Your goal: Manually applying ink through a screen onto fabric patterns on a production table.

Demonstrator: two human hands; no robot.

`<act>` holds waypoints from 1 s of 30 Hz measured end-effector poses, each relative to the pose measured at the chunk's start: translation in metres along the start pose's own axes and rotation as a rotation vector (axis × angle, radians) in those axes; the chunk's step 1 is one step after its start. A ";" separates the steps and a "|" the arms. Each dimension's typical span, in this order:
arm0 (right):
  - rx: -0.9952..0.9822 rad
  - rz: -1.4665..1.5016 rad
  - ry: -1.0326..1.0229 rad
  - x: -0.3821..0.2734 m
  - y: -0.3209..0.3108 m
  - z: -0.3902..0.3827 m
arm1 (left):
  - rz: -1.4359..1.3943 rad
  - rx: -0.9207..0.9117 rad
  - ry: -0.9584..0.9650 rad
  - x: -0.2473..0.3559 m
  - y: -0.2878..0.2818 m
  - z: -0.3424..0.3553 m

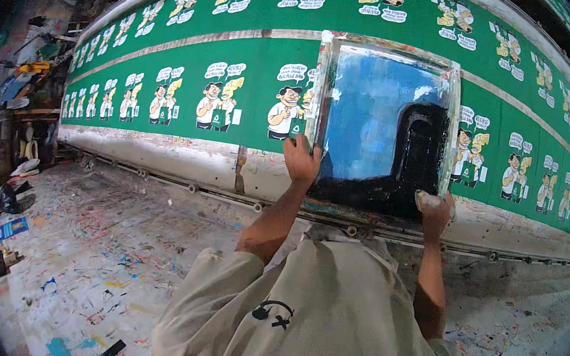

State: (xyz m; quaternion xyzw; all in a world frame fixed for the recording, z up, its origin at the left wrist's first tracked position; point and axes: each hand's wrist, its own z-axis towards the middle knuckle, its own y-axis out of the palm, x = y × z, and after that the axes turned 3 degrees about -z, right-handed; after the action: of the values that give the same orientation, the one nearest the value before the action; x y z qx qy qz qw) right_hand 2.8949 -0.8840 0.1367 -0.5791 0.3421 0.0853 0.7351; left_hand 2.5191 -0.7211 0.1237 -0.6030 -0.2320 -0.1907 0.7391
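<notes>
A screen-printing frame (366, 113) with blue mesh and a wide smear of black ink (374, 195) rests against a long slanted board (229, 175) covered in green printed sheets (218, 103). My left hand (301, 159) grips the frame's lower left side, fingers bent on its edge. At the lower right side, my right hand (436, 211) closes on the frame, with something small and pale at its fingers that I cannot make out. Cartoon figures in white and yellow repeat along the sheets on both sides of the frame and in an upside-down row above it.
A metal rail (192, 188) with small rollers runs along the board's lower edge. The floor (101, 248) is spattered with paint. Dark bags (8, 199), a blue packet (11, 228) and clutter (34, 68) lie at the far left. More green sheets (563, 20) show higher up behind.
</notes>
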 end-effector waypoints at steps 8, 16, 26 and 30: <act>-0.225 -0.323 -0.472 -0.087 0.001 0.131 | -0.082 -0.064 -0.061 -0.009 0.002 -0.002; -0.208 -0.429 -0.309 -0.091 0.023 0.070 | -0.073 -0.054 -0.064 -0.006 0.000 0.006; -0.018 0.050 0.224 0.081 -0.007 0.023 | -0.405 -0.081 -0.002 0.004 0.003 0.009; 0.029 0.034 0.435 0.082 -0.020 0.043 | -0.489 -0.017 0.041 0.035 0.023 0.002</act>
State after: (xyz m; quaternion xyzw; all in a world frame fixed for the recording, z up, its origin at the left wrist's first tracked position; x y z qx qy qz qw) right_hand 2.9846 -0.8730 0.1070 -0.5672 0.5037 -0.0344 0.6507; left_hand 2.5608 -0.7144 0.1256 -0.5311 -0.3544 -0.3783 0.6703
